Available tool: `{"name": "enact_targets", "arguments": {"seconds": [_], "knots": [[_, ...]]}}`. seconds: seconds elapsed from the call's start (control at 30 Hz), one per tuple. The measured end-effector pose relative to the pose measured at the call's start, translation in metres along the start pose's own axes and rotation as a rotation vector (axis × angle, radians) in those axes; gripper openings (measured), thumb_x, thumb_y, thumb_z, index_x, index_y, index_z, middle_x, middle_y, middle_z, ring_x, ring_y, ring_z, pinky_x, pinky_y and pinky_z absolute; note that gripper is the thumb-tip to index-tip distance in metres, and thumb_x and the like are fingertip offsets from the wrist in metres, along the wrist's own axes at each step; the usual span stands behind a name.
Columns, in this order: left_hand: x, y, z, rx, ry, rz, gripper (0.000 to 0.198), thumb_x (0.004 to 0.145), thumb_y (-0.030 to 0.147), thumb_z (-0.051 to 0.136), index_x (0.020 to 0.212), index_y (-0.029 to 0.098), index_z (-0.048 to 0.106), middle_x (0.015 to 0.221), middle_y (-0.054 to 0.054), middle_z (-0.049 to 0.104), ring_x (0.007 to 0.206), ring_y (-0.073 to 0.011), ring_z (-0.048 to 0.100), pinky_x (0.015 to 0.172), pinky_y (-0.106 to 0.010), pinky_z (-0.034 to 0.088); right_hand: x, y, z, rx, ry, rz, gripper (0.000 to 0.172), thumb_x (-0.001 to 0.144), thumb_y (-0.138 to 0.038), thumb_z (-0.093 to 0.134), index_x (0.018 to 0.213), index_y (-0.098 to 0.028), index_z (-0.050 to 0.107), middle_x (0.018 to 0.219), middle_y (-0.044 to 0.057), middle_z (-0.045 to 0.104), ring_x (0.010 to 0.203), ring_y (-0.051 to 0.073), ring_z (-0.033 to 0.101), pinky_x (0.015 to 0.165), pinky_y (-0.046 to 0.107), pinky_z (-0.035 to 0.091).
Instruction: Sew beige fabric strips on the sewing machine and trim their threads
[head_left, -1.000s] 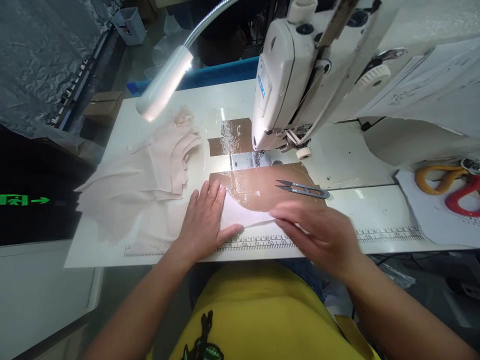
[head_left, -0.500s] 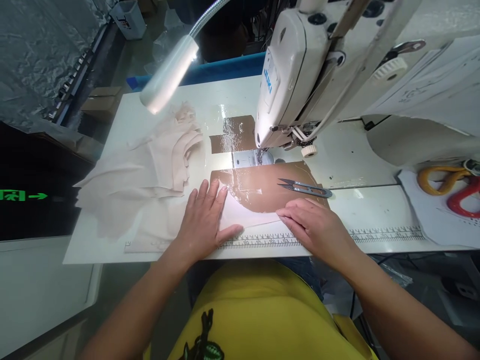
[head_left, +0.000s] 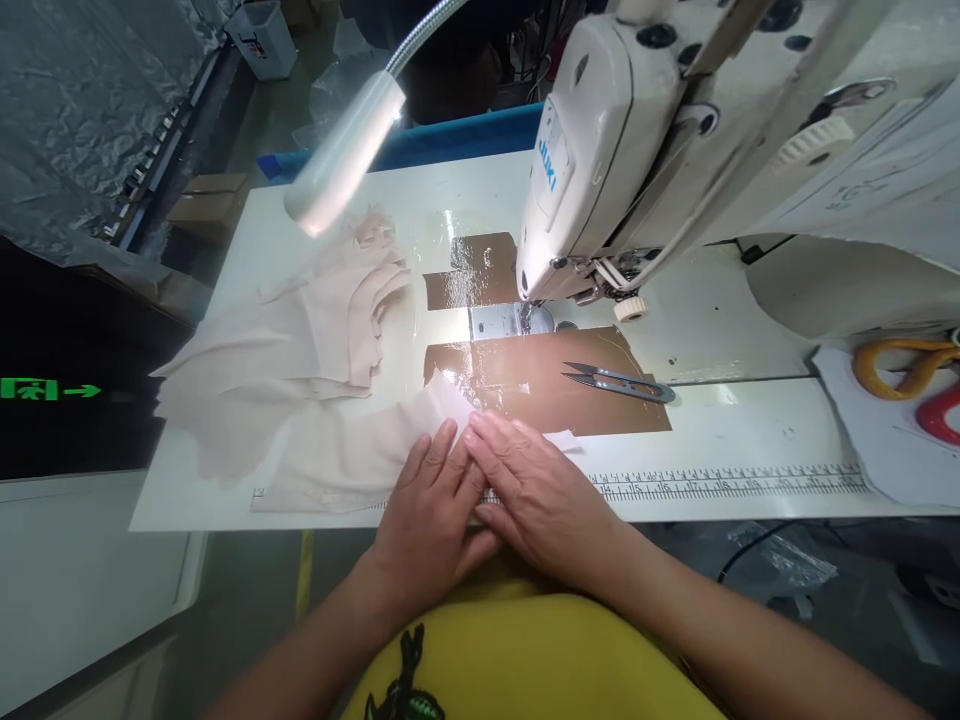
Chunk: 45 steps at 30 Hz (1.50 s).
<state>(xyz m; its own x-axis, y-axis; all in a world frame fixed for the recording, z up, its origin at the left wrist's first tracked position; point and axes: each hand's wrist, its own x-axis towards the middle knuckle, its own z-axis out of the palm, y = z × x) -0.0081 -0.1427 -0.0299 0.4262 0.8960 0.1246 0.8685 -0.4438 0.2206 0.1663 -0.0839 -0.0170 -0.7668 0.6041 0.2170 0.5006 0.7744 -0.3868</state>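
My left hand [head_left: 431, 510] lies flat with its fingers stretched over a pale cloth piece [head_left: 337, 455] at the table's front edge. Against it, my right hand [head_left: 536, 485] rests on the same cloth, fingers extended to the left and thumb apart, its fingertips meeting the left fingers. Both hands cover the middle of the cloth; a white tip [head_left: 564, 440] shows beyond the right hand. Just behind, a brown plate [head_left: 517, 390] bears thread snips [head_left: 619, 382]. The sewing machine's needle area [head_left: 529, 315] is farther back.
A pile of pale cloth pieces [head_left: 300, 320] lies at the left. The white sewing machine [head_left: 581, 150] stands behind at the right. A lamp [head_left: 345, 155] hangs over the table [head_left: 262, 220]. A printed ruler [head_left: 712, 483] runs along the front edge. Orange-handled scissors [head_left: 889, 375] lie far right.
My right hand has slid left along the cloth from its right end to my left hand. My left hand has shifted slightly toward me and right, and the cloth's front part has shifted.
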Motion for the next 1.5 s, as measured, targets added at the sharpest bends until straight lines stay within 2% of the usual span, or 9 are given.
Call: {"name": "enact_targets", "arguments": {"seconds": [0.13,0.4,0.6,0.7,0.9,1.1,1.23,1.4,1.5], "knots": [[-0.005,-0.006,-0.002,0.023,-0.047,0.005,0.06,0.089,0.051,0.045,0.138,0.018,0.042,0.148,-0.01,0.036,0.139,-0.0323,0.027,0.112,-0.048,0.019,-0.014,0.006,0.014,-0.158,-0.075,0.037,0.055,0.091,-0.034,0.045,0.138,-0.006,0.041,0.144,0.016,0.041,0.133,0.03,0.038,0.105,0.051,0.037],[-0.007,-0.015,-0.007,-0.061,-0.068,0.133,0.063,0.086,0.059,0.045,0.136,0.02,0.045,0.146,-0.009,0.04,0.137,-0.031,0.031,0.113,-0.05,0.02,-0.031,0.034,-0.008,-0.233,-0.074,0.108,0.053,0.093,-0.036,0.041,0.137,-0.006,0.038,0.145,0.021,0.038,0.137,0.035,0.028,0.104,0.058,0.035],[-0.009,-0.017,-0.011,-0.247,0.232,0.192,0.043,0.087,0.037,0.055,0.12,0.01,0.056,0.122,-0.015,0.062,0.124,-0.0273,0.049,0.108,-0.045,0.034,0.011,0.019,-0.034,0.08,0.118,-0.133,0.054,0.094,-0.027,0.037,0.145,-0.012,0.025,0.151,0.017,0.027,0.141,0.026,0.022,0.111,0.048,0.029],[-0.008,-0.02,-0.012,-0.277,0.304,0.07,0.037,0.086,0.018,0.053,0.121,0.007,0.055,0.124,-0.017,0.06,0.124,-0.0265,0.049,0.105,-0.042,0.042,0.039,0.012,-0.021,0.126,0.025,-0.268,0.05,0.094,-0.024,0.037,0.14,-0.006,0.035,0.149,0.019,0.032,0.139,0.024,0.026,0.111,0.042,0.032],[-0.008,-0.024,-0.005,-0.063,0.222,-0.071,0.038,0.088,0.019,0.05,0.124,0.006,0.054,0.13,-0.017,0.056,0.129,-0.03,0.044,0.107,-0.048,0.04,0.056,0.031,0.013,-0.121,-0.242,-0.145,0.07,0.089,-0.052,0.046,0.139,-0.004,0.04,0.147,0.02,0.034,0.137,0.035,0.027,0.109,0.056,0.028],[-0.013,-0.027,-0.008,-0.081,0.168,-0.074,0.039,0.09,0.022,0.048,0.126,0.009,0.053,0.135,-0.014,0.052,0.131,-0.0294,0.041,0.109,-0.049,0.038,0.051,0.046,0.001,-0.167,-0.263,-0.093,0.083,0.084,-0.065,0.043,0.143,-0.007,0.034,0.15,0.018,0.03,0.139,0.033,0.023,0.11,0.056,0.025],[-0.01,-0.031,-0.016,-0.15,0.16,-0.091,0.034,0.09,0.023,0.048,0.121,0.012,0.056,0.132,-0.013,0.055,0.128,-0.0288,0.044,0.107,-0.049,0.039,0.048,0.055,-0.002,-0.178,-0.283,-0.087,0.076,0.088,-0.06,0.041,0.144,-0.01,0.031,0.151,0.014,0.027,0.141,0.03,0.02,0.112,0.054,0.024],[0.012,-0.035,-0.028,-0.299,0.244,-0.072,0.018,0.09,0.018,0.048,0.098,0.013,0.063,0.11,-0.011,0.065,0.109,-0.0216,0.057,0.096,-0.039,0.047,0.048,0.06,-0.009,-0.173,-0.3,-0.062,0.073,0.088,-0.06,0.04,0.143,-0.012,0.034,0.153,0.013,0.026,0.141,0.03,0.02,0.112,0.053,0.023],[0.032,-0.037,-0.028,-0.315,0.289,0.004,0.021,0.09,0.015,0.044,0.102,0.012,0.061,0.11,-0.011,0.065,0.107,-0.0193,0.057,0.098,-0.037,0.046,0.048,0.057,-0.022,-0.118,-0.272,-0.064,0.074,0.087,-0.06,0.044,0.142,-0.011,0.035,0.152,0.017,0.026,0.14,0.031,0.022,0.111,0.051,0.029]]}}
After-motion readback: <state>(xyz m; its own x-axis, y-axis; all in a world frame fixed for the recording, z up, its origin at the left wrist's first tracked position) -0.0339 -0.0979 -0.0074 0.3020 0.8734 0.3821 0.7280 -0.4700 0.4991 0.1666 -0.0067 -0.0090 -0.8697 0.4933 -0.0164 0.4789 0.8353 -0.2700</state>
